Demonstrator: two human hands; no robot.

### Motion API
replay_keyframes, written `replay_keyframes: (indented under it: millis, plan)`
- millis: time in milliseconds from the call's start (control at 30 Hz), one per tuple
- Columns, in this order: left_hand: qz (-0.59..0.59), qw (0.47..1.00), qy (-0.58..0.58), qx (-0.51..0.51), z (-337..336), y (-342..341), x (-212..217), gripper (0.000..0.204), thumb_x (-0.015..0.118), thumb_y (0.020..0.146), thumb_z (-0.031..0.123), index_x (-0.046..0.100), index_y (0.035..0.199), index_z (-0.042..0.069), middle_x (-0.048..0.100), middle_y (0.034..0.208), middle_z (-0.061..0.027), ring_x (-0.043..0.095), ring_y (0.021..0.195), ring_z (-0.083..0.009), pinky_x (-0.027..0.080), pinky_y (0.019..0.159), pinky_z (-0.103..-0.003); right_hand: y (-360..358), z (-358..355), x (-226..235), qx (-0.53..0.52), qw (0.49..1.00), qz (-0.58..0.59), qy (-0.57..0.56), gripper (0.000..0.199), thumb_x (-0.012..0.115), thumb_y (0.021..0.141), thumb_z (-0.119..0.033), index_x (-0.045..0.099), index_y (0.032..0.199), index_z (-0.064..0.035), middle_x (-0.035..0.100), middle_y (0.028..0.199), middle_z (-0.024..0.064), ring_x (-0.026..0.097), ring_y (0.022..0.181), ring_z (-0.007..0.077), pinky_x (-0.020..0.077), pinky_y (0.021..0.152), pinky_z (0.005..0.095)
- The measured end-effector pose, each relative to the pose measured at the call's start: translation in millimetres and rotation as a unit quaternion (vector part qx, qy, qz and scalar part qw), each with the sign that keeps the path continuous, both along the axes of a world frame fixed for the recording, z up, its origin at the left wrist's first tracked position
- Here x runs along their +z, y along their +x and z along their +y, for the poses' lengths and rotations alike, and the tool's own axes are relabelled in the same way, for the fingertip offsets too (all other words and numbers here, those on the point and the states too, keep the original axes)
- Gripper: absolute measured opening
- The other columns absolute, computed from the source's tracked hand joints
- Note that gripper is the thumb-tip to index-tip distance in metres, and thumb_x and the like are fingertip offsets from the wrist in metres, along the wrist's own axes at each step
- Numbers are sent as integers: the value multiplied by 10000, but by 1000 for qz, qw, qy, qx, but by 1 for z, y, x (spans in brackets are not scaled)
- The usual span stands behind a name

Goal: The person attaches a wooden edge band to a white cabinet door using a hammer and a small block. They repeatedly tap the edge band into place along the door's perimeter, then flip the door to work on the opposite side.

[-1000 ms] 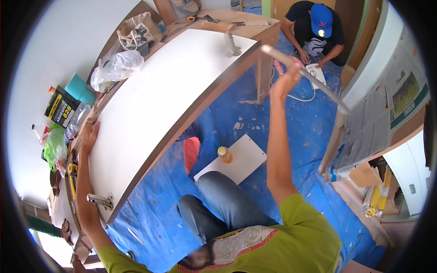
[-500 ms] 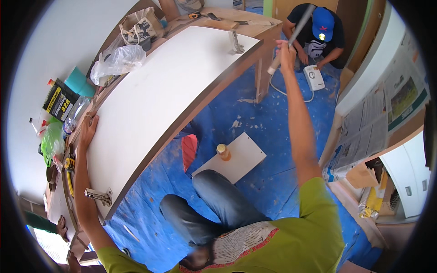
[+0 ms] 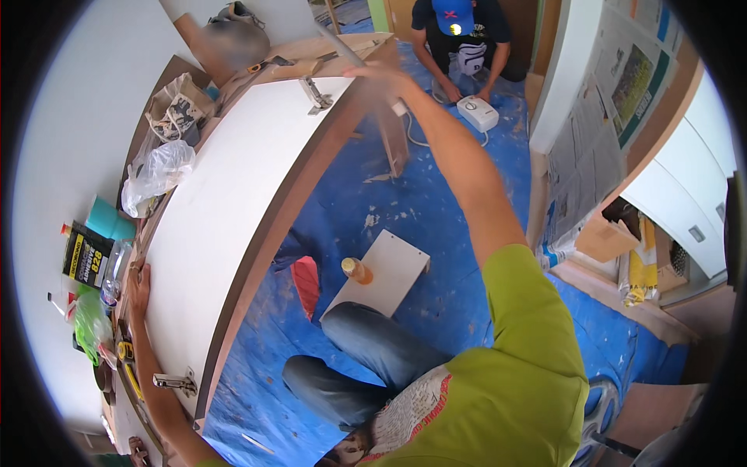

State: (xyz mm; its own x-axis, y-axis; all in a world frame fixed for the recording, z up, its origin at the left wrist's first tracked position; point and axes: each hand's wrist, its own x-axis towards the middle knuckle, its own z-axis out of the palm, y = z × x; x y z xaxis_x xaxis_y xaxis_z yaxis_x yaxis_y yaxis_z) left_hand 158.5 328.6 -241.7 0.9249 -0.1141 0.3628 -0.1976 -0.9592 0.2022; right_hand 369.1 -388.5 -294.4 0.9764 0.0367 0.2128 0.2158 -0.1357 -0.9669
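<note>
- The white panel is set on the bench, between 8 and 11 o'clock, with its long brown edge turned toward the blue sheet.
- Two metal hinges are already seated on it: an upper one at 11 o'clock, a lower one at 8 o'clock. Whether their fixings have been tightened cannot be told.
- Neither hinge is seen joined to a second piece, so only the panel's own side can be judged fitted; how much is left is not shown.
- The right arm is stretched far out toward 12 o'clock. By the right hand, blurred, a long grey rod is grasped, slanted from 11 o'clock down to its pale end. In view, the panel's far corner is overlapped by the hand; contact cannot be told.
- The left forearm is laid along the panel's outer edge. The left hand is rested on that edge, between 8 and 9 o'clock; whether the edge is pinched cannot be told.
- Just below centre, a bottle is stood on a small white board.
</note>
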Motion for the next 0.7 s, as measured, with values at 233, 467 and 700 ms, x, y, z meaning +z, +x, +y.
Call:
replay_keyframes:
  millis: [233,467,700]
  plan:
    - [7,1000,19,-2,11,-2,0,448,486,994,312,573,1256,-42,586,1232,-247,531,1173,-396,387,1024,-419,-26,9,3,31,999,-9,10,421,676,838,-383,691,1170,-125,608,1002,-21,462,763,90,386,651,230]
    - [23,1000,-6,8,13,-8,-3,425,488,1000,295,570,1242,-45,579,1256,-227,521,1197,-366,369,1044,-398,-69,-12,0,-23,999,-31,20,519,551,953,-509,648,1186,-55,560,881,22,537,731,102,485,673,246]
    - [21,1000,-11,15,9,-6,0,429,488,1004,303,557,1255,-39,571,1271,-220,521,1200,-355,368,1050,-394,-146,-16,-37,-202,948,-175,173,469,461,1021,-424,601,1158,2,569,854,46,584,719,123,511,661,248]
